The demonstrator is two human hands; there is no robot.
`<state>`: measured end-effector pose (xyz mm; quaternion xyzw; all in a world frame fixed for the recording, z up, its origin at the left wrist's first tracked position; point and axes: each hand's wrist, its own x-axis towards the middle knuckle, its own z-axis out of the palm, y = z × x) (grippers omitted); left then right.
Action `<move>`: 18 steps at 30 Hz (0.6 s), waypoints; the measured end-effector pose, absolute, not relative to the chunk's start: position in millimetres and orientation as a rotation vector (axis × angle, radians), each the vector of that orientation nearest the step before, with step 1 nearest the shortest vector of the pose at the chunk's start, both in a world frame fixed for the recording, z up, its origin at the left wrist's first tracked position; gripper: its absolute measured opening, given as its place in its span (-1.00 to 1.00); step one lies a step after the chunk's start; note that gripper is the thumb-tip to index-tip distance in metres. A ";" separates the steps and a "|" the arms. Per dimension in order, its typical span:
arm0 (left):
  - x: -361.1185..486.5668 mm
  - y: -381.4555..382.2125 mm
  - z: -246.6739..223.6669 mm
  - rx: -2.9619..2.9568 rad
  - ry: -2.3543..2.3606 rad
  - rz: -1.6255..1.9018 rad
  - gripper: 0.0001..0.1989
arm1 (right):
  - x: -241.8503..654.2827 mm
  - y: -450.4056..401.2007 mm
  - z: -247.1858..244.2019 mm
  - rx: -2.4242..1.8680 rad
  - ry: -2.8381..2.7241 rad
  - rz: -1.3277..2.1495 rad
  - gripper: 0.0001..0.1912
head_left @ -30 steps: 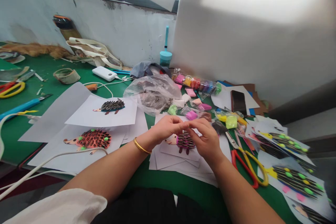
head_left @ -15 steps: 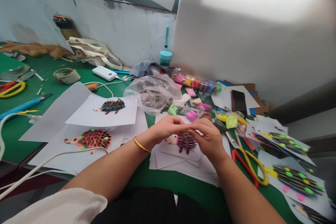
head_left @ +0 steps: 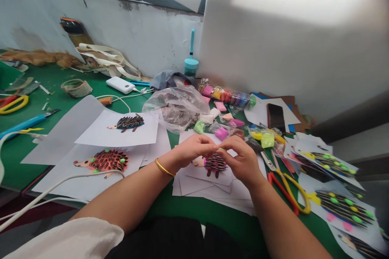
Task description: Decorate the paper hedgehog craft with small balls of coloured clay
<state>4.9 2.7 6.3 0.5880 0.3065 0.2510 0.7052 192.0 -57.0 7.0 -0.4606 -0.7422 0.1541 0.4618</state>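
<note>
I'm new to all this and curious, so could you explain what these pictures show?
There is no machine: these are a person's own bare hands. All the pictures come from one camera worn on the head, looking forward and down. The left hand and right hand come together above a hedgehog picture. A small pale-green bit appears pinched in the right; I can't tell what it is. Around them on the green table lie other hedgehog pictures, wrapped coloured clay, scissors and a smartphone.

Two hands [head_left: 194,150] [head_left: 240,157], at least six hedgehog pictures [head_left: 215,163], two pairs of scissors [head_left: 277,172], one phone [head_left: 276,117], one bracelet [head_left: 163,168]
</note>
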 end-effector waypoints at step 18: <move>10.9 -5.2 4.6 1.118 0.706 0.674 -0.69 | 196.9 -53.6 -4.2 -1.255 -1.357 0.657 -0.87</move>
